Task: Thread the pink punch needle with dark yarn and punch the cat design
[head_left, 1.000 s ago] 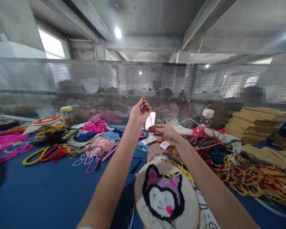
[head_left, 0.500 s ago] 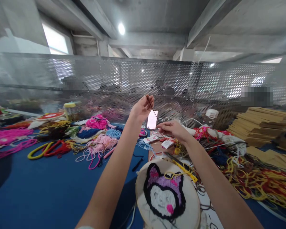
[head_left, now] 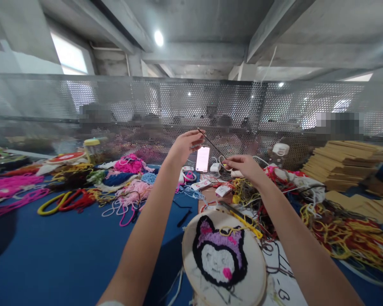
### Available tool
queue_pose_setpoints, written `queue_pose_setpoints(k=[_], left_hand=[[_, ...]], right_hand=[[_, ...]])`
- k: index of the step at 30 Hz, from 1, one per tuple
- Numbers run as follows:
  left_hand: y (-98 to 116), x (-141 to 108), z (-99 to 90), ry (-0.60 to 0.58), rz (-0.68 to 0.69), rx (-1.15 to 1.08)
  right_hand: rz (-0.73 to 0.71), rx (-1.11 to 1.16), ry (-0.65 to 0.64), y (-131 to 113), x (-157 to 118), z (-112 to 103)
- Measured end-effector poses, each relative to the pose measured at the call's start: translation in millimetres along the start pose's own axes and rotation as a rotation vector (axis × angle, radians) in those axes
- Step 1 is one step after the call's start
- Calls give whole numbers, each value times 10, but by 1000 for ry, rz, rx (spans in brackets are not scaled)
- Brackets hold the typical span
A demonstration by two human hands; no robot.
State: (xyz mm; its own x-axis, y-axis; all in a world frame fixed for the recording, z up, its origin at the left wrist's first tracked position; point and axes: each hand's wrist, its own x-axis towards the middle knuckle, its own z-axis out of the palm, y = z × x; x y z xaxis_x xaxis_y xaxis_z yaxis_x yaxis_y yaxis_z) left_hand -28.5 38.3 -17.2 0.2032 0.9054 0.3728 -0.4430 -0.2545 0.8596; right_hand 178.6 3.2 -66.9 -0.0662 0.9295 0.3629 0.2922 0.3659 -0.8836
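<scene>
A dark strand (head_left: 212, 143) is stretched slantwise between my two raised hands. My left hand (head_left: 189, 144) pinches its upper end, and my right hand (head_left: 241, 165) is closed on its lower end, where a small pale loop shows at the fingertips. Below them lies a round embroidery hoop (head_left: 191, 272) holding white cloth, worked with a black, purple and white cat-eared face with pink patches. A yellow strand and a yellow-and-black tool (head_left: 247, 224) rest across the hoop's upper right.
A lit phone (head_left: 202, 159) stands behind my hands. Heaps of coloured yarn (head_left: 134, 191) lie left, and more yarn (head_left: 347, 242) lies right, near stacked brown sheets (head_left: 344, 163). A perforated metal screen (head_left: 166, 100) rises behind the blue table (head_left: 67, 250).
My hands have moved apart, the right one rightward and slightly up, the left one slightly left. The dark strand between them now shows longer and slants less steeply.
</scene>
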Motion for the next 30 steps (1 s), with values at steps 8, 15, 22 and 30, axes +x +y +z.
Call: queue_pose_setpoints(k=[8, 15, 22, 30], left_hand=[[36, -22, -42, -48, -75, 238], [-289, -362, -486, -536, -510, 907], [-159, -193, -1071, -438, -558, 1037], [-176, -151, -1723, -146, -706, 1181]], right_hand=[[-98, -81, 135, -52, 22, -201], [-152, -55, 271, -178, 12, -364], [-179, 6, 331, -201, 1, -470], [-197, 15, 412, -194, -6, -555]])
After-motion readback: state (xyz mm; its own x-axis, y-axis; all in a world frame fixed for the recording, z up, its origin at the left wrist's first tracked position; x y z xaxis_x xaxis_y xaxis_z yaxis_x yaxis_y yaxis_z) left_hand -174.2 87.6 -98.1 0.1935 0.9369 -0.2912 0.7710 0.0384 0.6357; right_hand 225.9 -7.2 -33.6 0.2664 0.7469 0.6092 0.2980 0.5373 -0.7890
